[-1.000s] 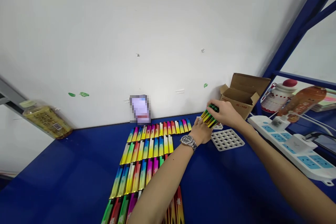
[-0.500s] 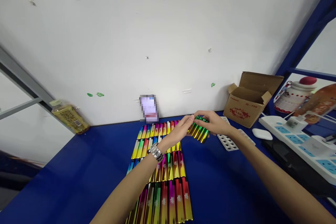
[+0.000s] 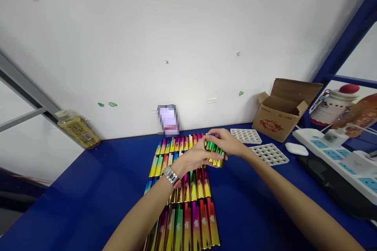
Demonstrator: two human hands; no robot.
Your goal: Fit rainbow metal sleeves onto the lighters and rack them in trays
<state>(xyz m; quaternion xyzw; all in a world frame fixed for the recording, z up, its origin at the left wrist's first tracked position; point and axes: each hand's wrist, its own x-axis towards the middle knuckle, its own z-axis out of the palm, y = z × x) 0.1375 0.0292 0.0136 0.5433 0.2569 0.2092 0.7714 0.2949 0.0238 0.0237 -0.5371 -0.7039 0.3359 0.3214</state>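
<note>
1. The bundle of green-gold lighters (image 3: 215, 153) is now carried away from the white trays (image 3: 269, 153) at 3 o'clock and held over the laid rows of lighters (image 3: 188, 204).
2. It is clasped by both the left hand (image 3: 196, 157) and the right hand (image 3: 232, 143), with the fingers curled closed round it.

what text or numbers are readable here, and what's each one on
"150", in soft red print and only roughly legible, on the box front.
Bottle label: too small to read.
White marks on the lighters: blurred, unreadable.
Card at the wall: pixelated, unreadable.
</note>
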